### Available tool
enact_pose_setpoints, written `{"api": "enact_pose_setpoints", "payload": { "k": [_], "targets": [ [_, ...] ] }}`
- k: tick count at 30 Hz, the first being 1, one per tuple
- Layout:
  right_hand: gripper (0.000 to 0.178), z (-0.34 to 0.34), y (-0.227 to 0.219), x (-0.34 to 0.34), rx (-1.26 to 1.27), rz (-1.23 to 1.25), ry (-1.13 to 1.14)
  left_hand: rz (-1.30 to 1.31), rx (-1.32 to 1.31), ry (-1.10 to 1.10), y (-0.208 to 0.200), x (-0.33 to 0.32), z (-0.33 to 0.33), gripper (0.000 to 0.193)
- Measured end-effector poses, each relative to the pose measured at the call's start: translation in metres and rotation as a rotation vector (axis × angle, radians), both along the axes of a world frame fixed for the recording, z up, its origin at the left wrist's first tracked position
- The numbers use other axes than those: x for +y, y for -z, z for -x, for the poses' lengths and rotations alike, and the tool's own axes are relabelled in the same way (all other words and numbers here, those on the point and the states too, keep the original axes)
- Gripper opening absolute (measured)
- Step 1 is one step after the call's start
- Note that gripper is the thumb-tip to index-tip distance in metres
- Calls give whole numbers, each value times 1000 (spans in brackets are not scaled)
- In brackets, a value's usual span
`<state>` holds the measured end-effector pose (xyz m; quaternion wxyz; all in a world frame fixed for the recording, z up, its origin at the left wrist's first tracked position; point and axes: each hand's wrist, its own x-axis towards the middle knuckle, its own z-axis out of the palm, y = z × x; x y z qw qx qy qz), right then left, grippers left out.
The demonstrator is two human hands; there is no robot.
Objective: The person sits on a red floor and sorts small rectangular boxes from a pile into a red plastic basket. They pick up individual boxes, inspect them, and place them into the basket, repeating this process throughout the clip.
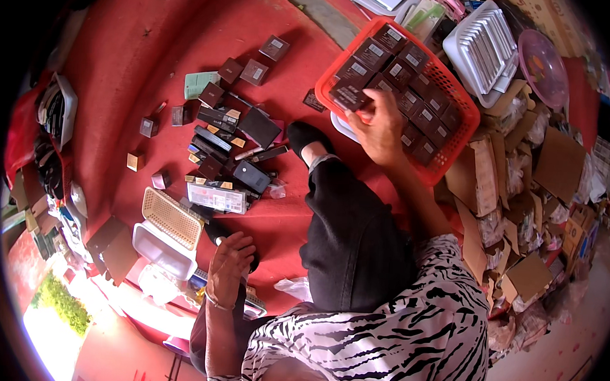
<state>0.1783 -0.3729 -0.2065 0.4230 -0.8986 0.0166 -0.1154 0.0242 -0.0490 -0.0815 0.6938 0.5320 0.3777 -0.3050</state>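
Dark brown, the small box (348,95) is pinched between the thumb and fingers of the right hand (381,129), at the left side of the red basket (466,117); whether it touches the basket's bottom I cannot tell; similar boxes (397,72) fill the rest in close rows; a light grip, the box squared to its neighbours and set flat, should keep corners from snagging; the left hand (232,265), empty, fingers loosely apart, could steady the rim if it shifts.
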Motion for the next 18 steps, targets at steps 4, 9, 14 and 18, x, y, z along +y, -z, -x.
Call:
{"api": "enact_pose_setpoints", "payload": {
  "k": [4, 9, 14, 18],
  "targets": [
    [47, 0, 18, 10, 62, 186, 18, -17, 3, 19, 6, 2, 1, 45],
    [50, 3, 5, 12, 84, 196, 2, -76, -46, 176, 18, 8, 17, 44],
    [49, 0, 15, 12, 129, 186, 23, -134, -3, 238, 13, 2, 8, 45],
    [50, -6, 5, 15, 182, 297, -34, -137, 22, 211, 14, 2, 12, 46]
  ]
}}
